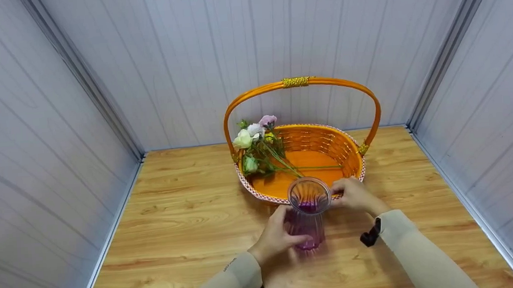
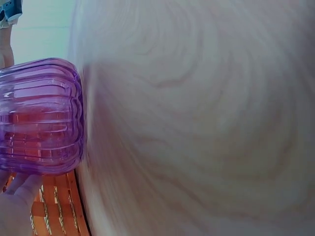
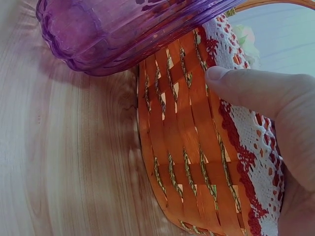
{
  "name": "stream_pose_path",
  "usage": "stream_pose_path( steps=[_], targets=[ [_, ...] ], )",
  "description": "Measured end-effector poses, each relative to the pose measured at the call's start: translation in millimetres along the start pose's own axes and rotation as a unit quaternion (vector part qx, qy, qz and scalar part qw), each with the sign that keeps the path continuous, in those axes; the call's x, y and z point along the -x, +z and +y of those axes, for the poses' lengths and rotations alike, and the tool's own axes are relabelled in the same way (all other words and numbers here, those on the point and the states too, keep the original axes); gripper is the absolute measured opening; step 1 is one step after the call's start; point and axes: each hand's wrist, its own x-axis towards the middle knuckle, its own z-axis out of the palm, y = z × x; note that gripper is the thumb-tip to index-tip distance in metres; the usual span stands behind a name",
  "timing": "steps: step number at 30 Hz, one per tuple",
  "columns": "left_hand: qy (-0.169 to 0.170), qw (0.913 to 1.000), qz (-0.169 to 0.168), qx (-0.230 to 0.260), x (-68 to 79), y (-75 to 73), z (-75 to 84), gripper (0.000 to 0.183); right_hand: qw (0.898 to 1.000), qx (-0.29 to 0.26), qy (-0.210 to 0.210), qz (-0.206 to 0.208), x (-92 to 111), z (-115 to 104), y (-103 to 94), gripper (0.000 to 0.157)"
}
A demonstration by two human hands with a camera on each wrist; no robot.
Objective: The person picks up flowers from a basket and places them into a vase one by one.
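Note:
A ribbed glass vase (image 1: pixel 308 230), clear at the mouth and purple toward the base, stands on the wooden table in front of the basket. My left hand (image 1: pixel 276 237) grips it from the left, thumb across the near side. The left wrist view shows the vase's purple lower part (image 2: pixel 42 120), with fingers (image 2: pixel 22 199) beside it. My right hand (image 1: pixel 355 196) holds the front right rim of the orange woven basket (image 1: pixel 313 158). In the right wrist view its thumb (image 3: pixel 246 88) lies on the outside of the lace-trimmed rim; the other fingers are mostly hidden.
Artificial flowers (image 1: pixel 252 140) in white, pale green, yellow and pink lie in the basket's left side, stems pointing right. A tall arched handle (image 1: pixel 295 83) rises over the basket. Pale panel walls (image 1: pixel 180 64) enclose the wooden table (image 1: pixel 176 211) at the back and both sides.

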Motion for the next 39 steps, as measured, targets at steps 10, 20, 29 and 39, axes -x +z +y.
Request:
stream_pose_path(
  steps=[10,20,29,39],
  targets=[
    [0.028,0.9992,0.004,0.03,1.2,1.3,-5.6,0.067,1.0,-0.009,0.003,0.0,0,0,0.2,0.012],
    [0.031,0.999,0.016,0.03,0.8,0.2,-5.3,0.062,1.0,-0.008,0.005,0.003,1,-1,1.0,0.014],
    [0.014,0.9989,0.0,0.044,4.3,-9.6,-1.9,0.065,1.0,-0.007,0.016,0.008,1,-1,0.2,0.014],
    [0.01,0.9982,0.009,0.058,15.6,-24.7,-7.4,0.062,1.0,-0.013,0.021,-0.001,2,-1,-0.5,0.015]
  ],
)
